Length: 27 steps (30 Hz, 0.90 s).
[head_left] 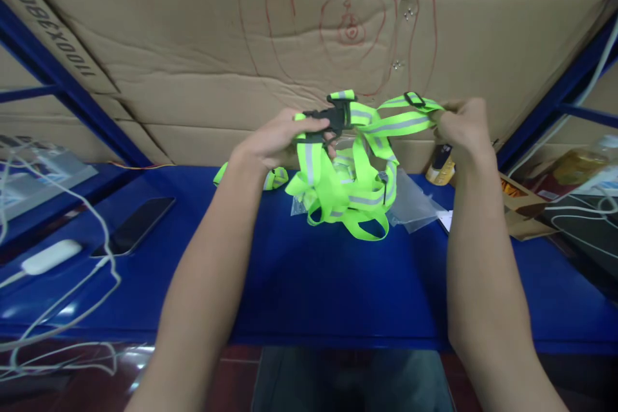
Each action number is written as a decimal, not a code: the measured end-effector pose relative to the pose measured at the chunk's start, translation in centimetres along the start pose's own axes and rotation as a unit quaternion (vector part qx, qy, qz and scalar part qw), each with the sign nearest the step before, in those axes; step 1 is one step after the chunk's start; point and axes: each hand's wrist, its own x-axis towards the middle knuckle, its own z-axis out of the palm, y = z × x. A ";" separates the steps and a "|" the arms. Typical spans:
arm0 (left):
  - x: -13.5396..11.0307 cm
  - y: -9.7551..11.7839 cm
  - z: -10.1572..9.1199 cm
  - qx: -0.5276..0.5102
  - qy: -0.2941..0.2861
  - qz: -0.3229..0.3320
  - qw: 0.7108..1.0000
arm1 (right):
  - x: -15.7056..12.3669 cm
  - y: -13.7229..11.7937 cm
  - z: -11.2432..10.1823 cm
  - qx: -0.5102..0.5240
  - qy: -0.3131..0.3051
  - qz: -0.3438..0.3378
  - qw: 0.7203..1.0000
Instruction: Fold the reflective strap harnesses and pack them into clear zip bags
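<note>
A neon yellow-green reflective harness [369, 199] with grey stripes hangs between my hands above the blue shelf. My left hand [284, 138] is closed around its black plastic buckle [338, 117], thumb lying on top. On the right, my right hand [461, 122] grips a loop of the strap in a fist, pulling it out sideways. A black slider [414, 100] sits on that strap close to the right fist. The lower straps dangle in loose loops. Behind my left wrist lies another bundle of the same neon strap [276, 178], partly hidden by the arm.
A clear plastic bag [415, 203] lies behind the harness. On the left are a black phone [140, 225], a white plug-like device [52, 257] and loose white cables [109, 264]. To the right stand a yellow-and-black container [440, 166] and an open cardboard box [524, 206]. Cardboard [193, 45] forms the back wall.
</note>
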 end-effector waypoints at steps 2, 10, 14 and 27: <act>-0.1 0.2 0.0 -0.055 0.054 0.005 0.997 | -0.9 -1.1 -1.0 -0.077 -0.024 0.052 0.995; 0.2 -0.1 0.9 0.002 -0.047 0.013 0.999 | -3.8 -7.9 -0.1 0.006 -0.089 -0.156 0.984; -0.2 0.2 1.3 0.039 -0.072 0.024 0.996 | -3.7 -7.5 4.2 0.041 -0.191 -0.139 0.971; -0.1 0.8 2.8 0.283 0.032 0.165 0.944 | -3.5 -6.1 5.6 0.080 -0.184 -0.069 0.977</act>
